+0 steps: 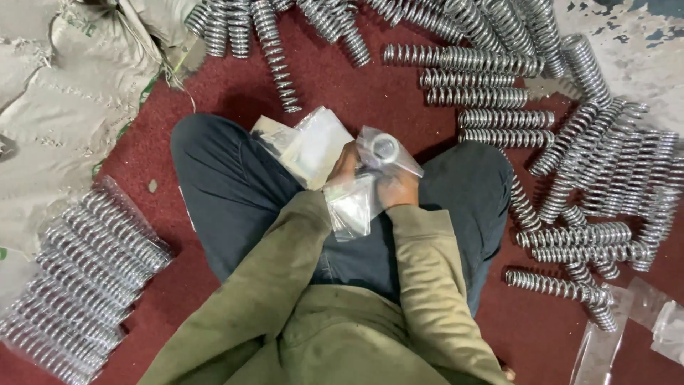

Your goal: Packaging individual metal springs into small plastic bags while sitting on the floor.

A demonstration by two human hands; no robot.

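I sit cross-legged on a dark red floor. Both hands meet over my lap on a shiny metal coil spring [385,147] that stands end-on inside a clear plastic bag [363,187]. My left hand [344,165] grips the bag's left side. On the right side, my right hand [396,190] holds the bag from below. A loose stack of empty clear bags [308,145] lies on my left knee, just beside the left hand.
Several bare chrome springs [499,117] lie scattered across the floor ahead and to the right. Bagged springs [85,274] are lined up in a row at the left. Woven sacks [64,93] fill the upper left. More clear bags [627,321] lie at lower right.
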